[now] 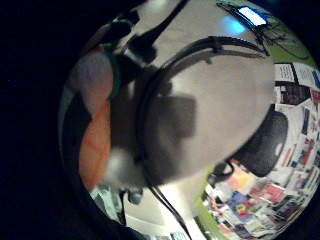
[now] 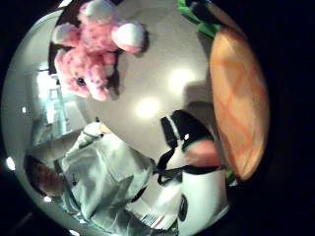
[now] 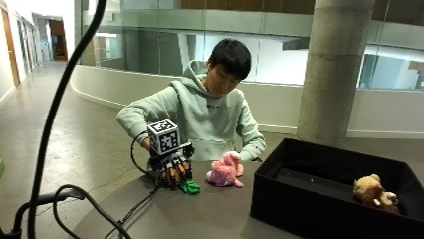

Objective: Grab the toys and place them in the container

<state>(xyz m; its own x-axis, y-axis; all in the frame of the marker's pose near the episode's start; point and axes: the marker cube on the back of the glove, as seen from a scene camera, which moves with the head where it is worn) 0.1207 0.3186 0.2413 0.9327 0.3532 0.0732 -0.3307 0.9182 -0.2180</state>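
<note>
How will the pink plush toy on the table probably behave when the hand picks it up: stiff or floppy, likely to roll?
The pink plush toy looks soft and furry, so it will probably squash in the grip and its limbs may flop. It seems light for its size. Slumped on the table with its limbs spread, it is unlikely to roll if pushed.

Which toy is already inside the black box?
The brown teddy sits in the black container. The pink plush lies on the table, and the orange-and-green toy is in the gloved right hand.

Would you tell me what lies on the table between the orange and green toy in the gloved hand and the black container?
The pink plush toy lies there, between the orange and green toy and the black container, as the outside view shows.
</note>
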